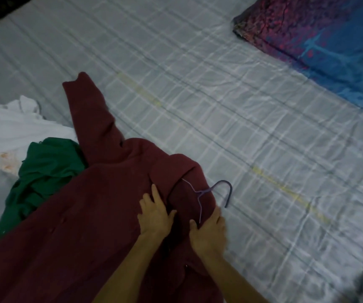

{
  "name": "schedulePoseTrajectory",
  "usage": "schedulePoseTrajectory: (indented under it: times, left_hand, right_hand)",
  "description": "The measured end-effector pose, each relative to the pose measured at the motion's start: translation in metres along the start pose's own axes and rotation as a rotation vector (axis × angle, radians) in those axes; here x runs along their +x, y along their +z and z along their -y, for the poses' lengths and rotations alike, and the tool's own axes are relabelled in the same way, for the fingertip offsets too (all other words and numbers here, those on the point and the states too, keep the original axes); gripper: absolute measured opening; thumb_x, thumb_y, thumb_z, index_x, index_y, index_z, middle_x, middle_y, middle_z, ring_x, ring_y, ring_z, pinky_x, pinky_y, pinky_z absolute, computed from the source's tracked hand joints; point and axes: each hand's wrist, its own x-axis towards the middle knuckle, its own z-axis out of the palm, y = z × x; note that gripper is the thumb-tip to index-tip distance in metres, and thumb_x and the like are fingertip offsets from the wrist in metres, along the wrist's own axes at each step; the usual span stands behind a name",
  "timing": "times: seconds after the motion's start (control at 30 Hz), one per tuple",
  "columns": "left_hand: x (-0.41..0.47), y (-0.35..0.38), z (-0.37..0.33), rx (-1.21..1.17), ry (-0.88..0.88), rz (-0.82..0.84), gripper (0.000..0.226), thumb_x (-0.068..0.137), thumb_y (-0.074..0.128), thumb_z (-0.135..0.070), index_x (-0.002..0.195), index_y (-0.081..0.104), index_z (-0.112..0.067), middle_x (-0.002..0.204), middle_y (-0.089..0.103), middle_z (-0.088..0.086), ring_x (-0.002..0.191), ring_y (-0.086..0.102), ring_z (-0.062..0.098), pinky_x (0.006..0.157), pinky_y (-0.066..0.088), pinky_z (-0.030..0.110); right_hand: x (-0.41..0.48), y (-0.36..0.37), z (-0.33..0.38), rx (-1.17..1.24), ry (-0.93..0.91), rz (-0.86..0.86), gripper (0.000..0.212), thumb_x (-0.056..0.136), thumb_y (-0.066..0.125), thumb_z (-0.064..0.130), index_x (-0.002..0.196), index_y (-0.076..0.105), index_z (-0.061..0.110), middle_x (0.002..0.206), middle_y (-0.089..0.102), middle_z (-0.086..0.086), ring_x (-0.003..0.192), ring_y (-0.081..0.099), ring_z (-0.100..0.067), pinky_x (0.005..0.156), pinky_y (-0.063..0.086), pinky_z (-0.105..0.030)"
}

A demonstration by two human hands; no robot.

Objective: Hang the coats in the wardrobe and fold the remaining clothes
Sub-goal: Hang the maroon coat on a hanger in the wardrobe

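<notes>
- The maroon coat (88,215) is laid out flat on the checked bed sheet (198,84), one sleeve stretched away towards the head of the bed. This is probably so that the shoulders can be reached and dressed on a firm surface.
- A purple wire hanger (206,190) is seen at the collar. Its hook lies out on the sheet just beyond the coat's edge, while its arms run down under the cloth (only part of the wire shows).
- The left hand (155,215) is pressed flat on the coat beside the collar opening, fingers straight and spread with nothing clasped. The fabric is judged to be pinned there so it does not slide.
- The right hand (207,230) is closed on the coat's near shoulder edge, thumb on top and fingers wrapped round the far side. The cloth appears to be drawn over the hanger's arm (blur hides whether the wire itself is also caught).
- The step in hand is taken to be fitting the hanger, and the wardrobe is not in view.
- A green garment (44,167) and a white garment (12,132) lie crumpled against the coat's left side, not yet folded.
- A patterned red-and-blue pillow (318,40) rests well apart at the far right.
</notes>
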Motion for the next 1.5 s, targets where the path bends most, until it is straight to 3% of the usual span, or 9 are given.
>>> schedulePoseTrajectory:
  times: [0.1,0.23,0.53,0.77,1.0,1.17,1.27,1.37,1.5]
  left_hand:
    - [0.014,0.001,0.017,-0.064,-0.009,-0.105,0.062,0.092,0.054,-0.021,0.143,0.025,-0.004,0.124,0.048,0.019,0.11,0.048,0.029,0.088,0.048,0.04]
    - [0.012,-0.029,0.034,-0.232,0.083,-0.144,0.01,0.092,0.05,-0.009,0.095,0.058,-0.005,0.09,0.066,0.012,0.075,0.06,0.024,0.068,0.049,0.033]
    - [-0.066,-0.155,0.023,-0.787,0.043,-0.411,0.019,0.098,0.041,-0.016,0.095,0.059,-0.021,0.084,0.059,-0.012,0.078,0.054,0.006,0.079,0.037,0.026]
    - [-0.173,-0.264,0.025,-0.925,0.041,-0.593,0.025,0.101,0.037,-0.032,0.087,0.057,-0.027,0.078,0.055,-0.016,0.077,0.054,0.009,0.076,0.04,0.029]
    - [-0.318,-0.409,-0.02,-1.037,0.441,-0.832,0.048,0.102,0.033,-0.034,0.063,0.048,-0.01,0.045,0.042,-0.006,0.047,0.045,0.016,0.05,0.042,0.03]
    - [-0.408,-0.434,-0.02,-0.877,0.545,-0.919,0.038,0.099,0.041,-0.036,0.075,0.057,-0.011,0.054,0.051,-0.007,0.054,0.051,0.016,0.06,0.05,0.041]
    - [-0.429,-0.423,-0.005,-0.654,0.42,-0.939,0.023,0.093,0.053,-0.035,0.108,0.057,-0.018,0.095,0.062,0.0,0.091,0.059,0.018,0.083,0.051,0.04]
    - [-0.447,-0.431,0.001,-0.336,0.369,-1.129,0.064,0.087,0.058,-0.045,0.14,0.034,-0.019,0.139,0.039,0.008,0.13,0.034,0.025,0.108,0.029,0.044]
    - [-0.49,-0.467,-0.016,-0.151,0.519,-1.421,0.084,0.08,0.054,-0.062,0.144,0.026,-0.016,0.147,0.034,0.01,0.138,0.025,0.027,0.111,0.014,0.05]
  right_hand:
    - [0.005,0.006,-0.006,0.022,0.041,0.023,0.074,0.083,0.063,0.042,0.14,0.027,0.011,0.132,0.051,-0.011,0.12,0.051,-0.03,0.099,0.041,-0.04]
    - [-0.003,-0.006,-0.004,0.073,-0.012,0.068,0.05,0.08,0.068,0.034,0.12,0.047,0.014,0.111,0.064,-0.009,0.103,0.061,-0.03,0.088,0.047,-0.035]
    - [-0.059,-0.059,0.034,0.11,-0.34,-0.072,0.036,0.08,0.063,0.02,0.116,0.058,0.018,0.104,0.065,-0.005,0.095,0.063,-0.027,0.081,0.049,-0.034]
    - [-0.144,-0.134,0.089,0.293,-0.654,-0.167,0.028,0.089,0.058,0.019,0.116,0.058,0.027,0.096,0.066,0.005,0.089,0.063,-0.017,0.074,0.045,-0.026]
    - [-0.254,-0.252,0.145,0.333,-0.952,-0.266,0.031,0.086,0.058,0.018,0.115,0.061,0.029,0.097,0.068,0.001,0.09,0.063,-0.023,0.073,0.045,-0.03]
    - [-0.347,-0.333,0.159,0.258,-1.25,-0.392,0.049,0.072,0.05,0.016,0.117,0.062,0.031,0.1,0.069,0.0,0.092,0.063,-0.026,0.074,0.046,-0.031]
    - [-0.391,-0.383,0.166,0.303,-1.386,-0.504,0.054,0.069,0.054,0.016,0.12,0.061,0.031,0.106,0.07,-0.001,0.097,0.064,-0.027,0.079,0.049,-0.034]
    - [-0.432,-0.433,0.165,0.345,-1.586,-0.534,0.046,0.077,0.063,0.013,0.12,0.063,0.031,0.108,0.071,0.002,0.098,0.066,-0.023,0.082,0.052,-0.037]
    - [-0.473,-0.481,0.149,0.405,-1.795,-0.524,0.037,0.081,0.064,0.02,0.118,0.064,0.026,0.109,0.069,0.006,0.1,0.065,-0.016,0.087,0.051,-0.037]
